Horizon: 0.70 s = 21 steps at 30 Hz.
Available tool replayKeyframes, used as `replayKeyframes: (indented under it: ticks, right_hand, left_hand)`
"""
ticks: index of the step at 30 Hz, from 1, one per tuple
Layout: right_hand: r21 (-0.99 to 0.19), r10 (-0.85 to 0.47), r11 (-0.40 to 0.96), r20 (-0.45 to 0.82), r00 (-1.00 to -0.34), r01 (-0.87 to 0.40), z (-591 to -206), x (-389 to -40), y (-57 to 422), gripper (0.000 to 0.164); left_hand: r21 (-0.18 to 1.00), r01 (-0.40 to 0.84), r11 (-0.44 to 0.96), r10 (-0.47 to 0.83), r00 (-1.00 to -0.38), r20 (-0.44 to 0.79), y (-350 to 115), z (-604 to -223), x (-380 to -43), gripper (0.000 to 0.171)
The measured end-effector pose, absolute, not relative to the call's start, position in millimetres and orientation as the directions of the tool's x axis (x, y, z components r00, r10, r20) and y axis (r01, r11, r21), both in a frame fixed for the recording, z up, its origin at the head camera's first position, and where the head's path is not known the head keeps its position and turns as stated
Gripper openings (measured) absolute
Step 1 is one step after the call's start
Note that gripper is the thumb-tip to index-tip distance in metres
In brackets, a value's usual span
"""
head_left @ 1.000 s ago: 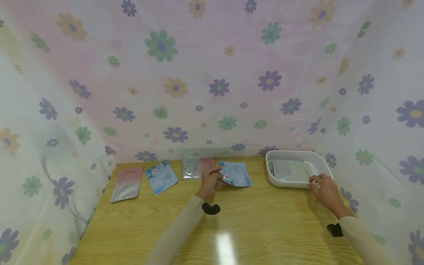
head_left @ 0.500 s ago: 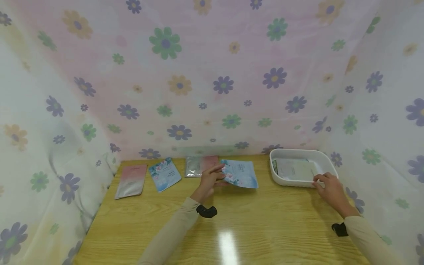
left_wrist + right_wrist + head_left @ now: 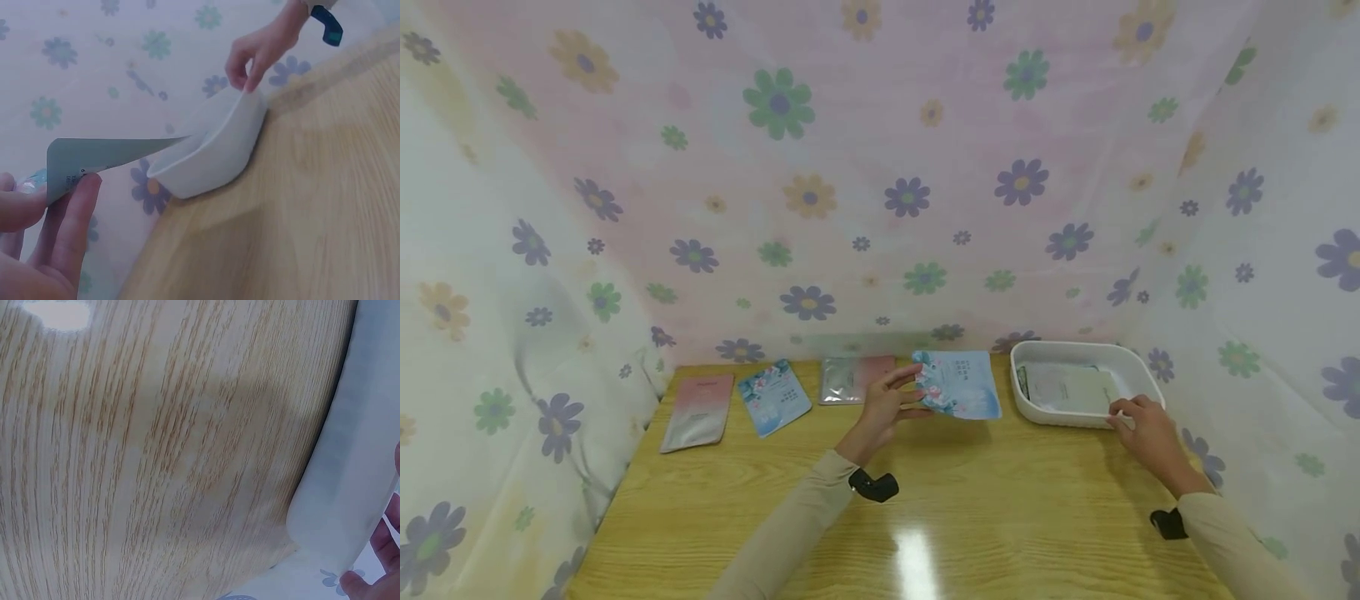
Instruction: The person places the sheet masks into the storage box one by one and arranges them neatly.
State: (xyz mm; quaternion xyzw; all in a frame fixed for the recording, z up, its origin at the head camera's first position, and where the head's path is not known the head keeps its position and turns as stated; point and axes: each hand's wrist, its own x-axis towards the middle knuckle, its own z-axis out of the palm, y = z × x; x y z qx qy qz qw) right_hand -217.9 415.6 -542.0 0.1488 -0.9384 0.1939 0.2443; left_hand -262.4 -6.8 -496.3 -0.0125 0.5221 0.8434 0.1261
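Observation:
My left hand [image 3: 883, 412] pinches the left edge of a blue floral face mask sachet [image 3: 962, 385], lifted above the table with its shadow below. In the left wrist view the sachet [image 3: 94, 159] shows its pale back, thumb on one side and fingers on the other. My right hand [image 3: 1150, 433] grips the near right rim of a white plastic basket [image 3: 1060, 418] between thumb and fingers. Inside the basket lie pale green sachets [image 3: 1075, 388], overlapping one another. The right wrist view catches the basket's outer wall [image 3: 350, 450] and fingertips at its rim.
Along the back of the wooden table [image 3: 1000, 508] lie a pink sachet [image 3: 697, 412], a second blue floral sachet [image 3: 774, 398] and a silver-and-pink sachet [image 3: 850, 379], partly behind my left hand. Flowered curtain [image 3: 865, 167] encloses the back and sides.
My left hand has raised the blue sachet off the table and carried it right, towards the basket. The right hand keeps its hold on the basket rim.

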Motion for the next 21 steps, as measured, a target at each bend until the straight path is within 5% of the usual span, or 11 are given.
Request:
replayKeyframes:
  ticks: [21]
  right_hand:
    - [-0.289, -0.167, 0.883, 0.544, -0.823, -0.370, -542.6, -216.4, 414.2, 0.020]
  left_hand:
    - [0.867, -0.261, -0.425, 0.241, -0.956, -0.169, 42.4, -474.6, -274.6, 0.051]
